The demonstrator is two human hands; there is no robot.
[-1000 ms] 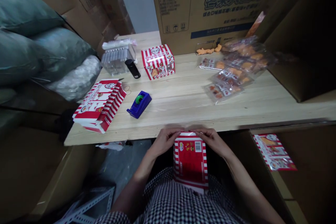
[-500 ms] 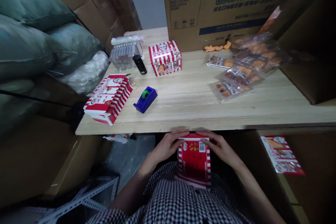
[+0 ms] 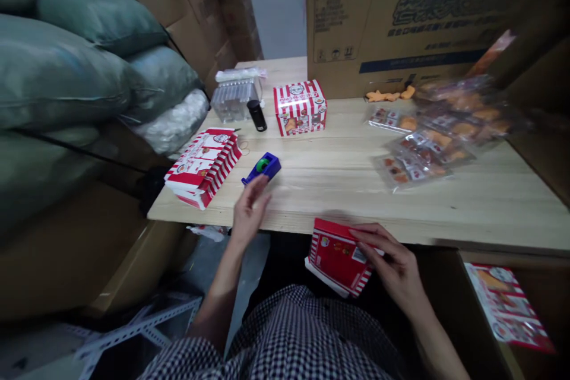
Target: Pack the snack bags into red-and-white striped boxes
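Observation:
My right hand (image 3: 389, 252) grips the upper right edge of a red and white striped cardboard box (image 3: 339, 258), tilted at the table's front edge above my lap. Off the box, my left hand (image 3: 252, 209) is raised over the table edge with its fingers apart. Its fingertips are at the near end of a blue tape dispenser (image 3: 262, 169) that carries a green roll; whether they touch it I cannot tell. Left of it lie flattened striped boxes (image 3: 202, 163) in a stack. Farther back stands a folded striped box (image 3: 300, 108).
A black cylinder (image 3: 257, 116) stands before a clear plastic container (image 3: 236, 95). Bagged orange pieces (image 3: 439, 136) are heaped on the right of the wooden table (image 3: 312, 190). A large carton (image 3: 378, 24) blocks the back. Green sacks (image 3: 102, 18) rise at left; a printed card (image 3: 507, 306) lies lower right.
My left hand has let go of the box and moved left and up to the tape dispenser. My right hand still holds the box, now turned and tilted. The view has shifted left.

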